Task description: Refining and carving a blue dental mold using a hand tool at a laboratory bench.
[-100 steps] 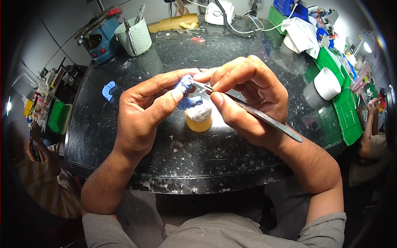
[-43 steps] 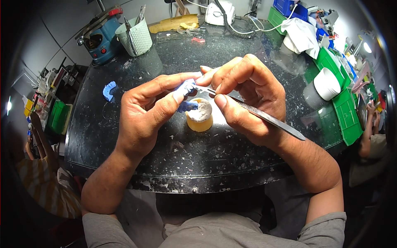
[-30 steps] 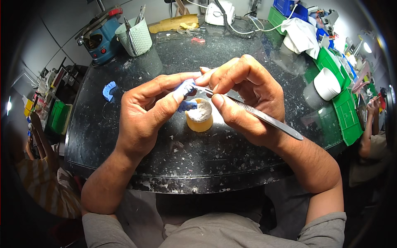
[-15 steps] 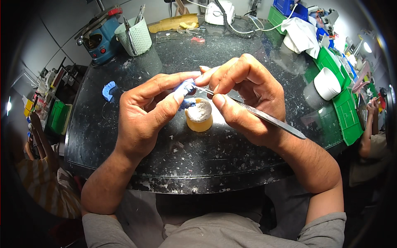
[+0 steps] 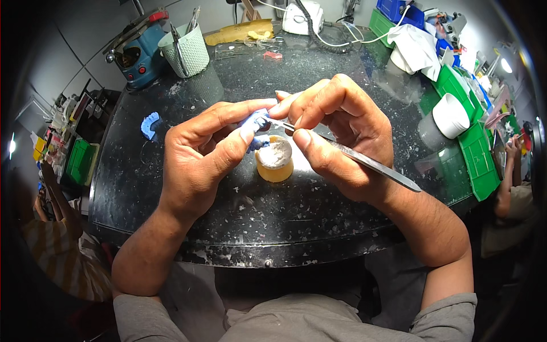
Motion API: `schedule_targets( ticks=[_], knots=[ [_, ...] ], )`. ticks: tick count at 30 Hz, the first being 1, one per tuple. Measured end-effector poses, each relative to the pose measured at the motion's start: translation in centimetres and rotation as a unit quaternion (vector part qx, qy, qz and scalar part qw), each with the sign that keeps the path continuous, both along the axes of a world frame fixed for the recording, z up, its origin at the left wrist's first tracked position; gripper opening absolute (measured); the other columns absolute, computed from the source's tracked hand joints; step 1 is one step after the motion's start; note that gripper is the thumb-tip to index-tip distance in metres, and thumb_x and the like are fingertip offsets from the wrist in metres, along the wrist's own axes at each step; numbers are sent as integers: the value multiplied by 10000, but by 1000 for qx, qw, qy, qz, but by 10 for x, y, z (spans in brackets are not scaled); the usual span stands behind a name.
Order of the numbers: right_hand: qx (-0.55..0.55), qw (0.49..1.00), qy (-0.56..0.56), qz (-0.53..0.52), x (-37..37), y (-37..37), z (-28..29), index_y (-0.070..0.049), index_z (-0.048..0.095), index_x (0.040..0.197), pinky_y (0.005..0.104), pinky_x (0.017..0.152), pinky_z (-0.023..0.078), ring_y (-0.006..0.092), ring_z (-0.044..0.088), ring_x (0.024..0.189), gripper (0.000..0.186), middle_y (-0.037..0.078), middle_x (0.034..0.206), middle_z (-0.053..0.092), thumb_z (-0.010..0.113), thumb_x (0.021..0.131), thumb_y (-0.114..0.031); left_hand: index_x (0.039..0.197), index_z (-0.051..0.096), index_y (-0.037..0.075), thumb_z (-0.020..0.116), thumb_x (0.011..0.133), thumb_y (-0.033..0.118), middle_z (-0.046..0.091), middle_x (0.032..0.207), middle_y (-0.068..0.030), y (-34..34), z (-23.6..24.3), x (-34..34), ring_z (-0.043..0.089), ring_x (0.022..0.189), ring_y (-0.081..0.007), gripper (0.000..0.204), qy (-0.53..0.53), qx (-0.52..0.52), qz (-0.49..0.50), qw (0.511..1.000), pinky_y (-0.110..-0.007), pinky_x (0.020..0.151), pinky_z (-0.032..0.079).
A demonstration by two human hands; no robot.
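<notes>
My left hand [image 5: 208,145] pinches a blue dental model [image 5: 258,122] between thumb and fingers; part of it is hidden behind them. A slim metal carving tool [image 5: 370,163] lies in my right hand [image 5: 342,122], held like a pen between thumb and fingers. Its tip meets the model at the left fingertips. Just below the model stands a short yellowish pot [image 5: 274,171] with whitish, powdery-looking stuff on top. On the tabletop left of my left hand rests a second blue dental model [image 5: 150,125], curved like an arch.
The black, paint-specked table [image 5: 273,228] curves toward me. Along the back are a teal machine [image 5: 139,62], a pale basket of tools [image 5: 191,54] and a white device [image 5: 302,18]. A white cup [image 5: 450,117] and green bins [image 5: 477,165] line the right. Other people sit at both sides.
Both hands keep nearly the same pose; the tool tip and the held model have shifted only very slightly.
</notes>
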State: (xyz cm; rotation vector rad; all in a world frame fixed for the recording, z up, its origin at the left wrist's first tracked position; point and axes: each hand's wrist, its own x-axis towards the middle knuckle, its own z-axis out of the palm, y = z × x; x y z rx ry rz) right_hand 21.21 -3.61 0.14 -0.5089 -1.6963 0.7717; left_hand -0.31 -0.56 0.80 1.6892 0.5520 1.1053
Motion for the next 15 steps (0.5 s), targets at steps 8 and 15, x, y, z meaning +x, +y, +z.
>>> schedule_targets(
  ticks=[8, 15],
  knots=[
    [4, 1000, -2, 1, -1, 0, -1, -32, 515, 969, 527, 1118, 380, 239, 626, 1058, 114, 87, 925, 564, 605, 897, -39, 1228, 646, -67, 627, 890, 153, 687, 1167, -150, -1, 1, 0, 644, 1100, -203, 404, -4, -16, -9, 1000, -359, 1029, 460],
    [12, 1000, 10, 1, -1, 2, -2, -29, 511, 977, 525, 1113, 387, 233, 623, 1061, 110, 87, 930, 560, 590, 900, -35, 1254, 629, -67, 627, 888, 146, 679, 1206, -166, 0, 0, -1, 635, 1140, -219, 424, -11, -41, -24, 999, -383, 1062, 443]
  ],
)
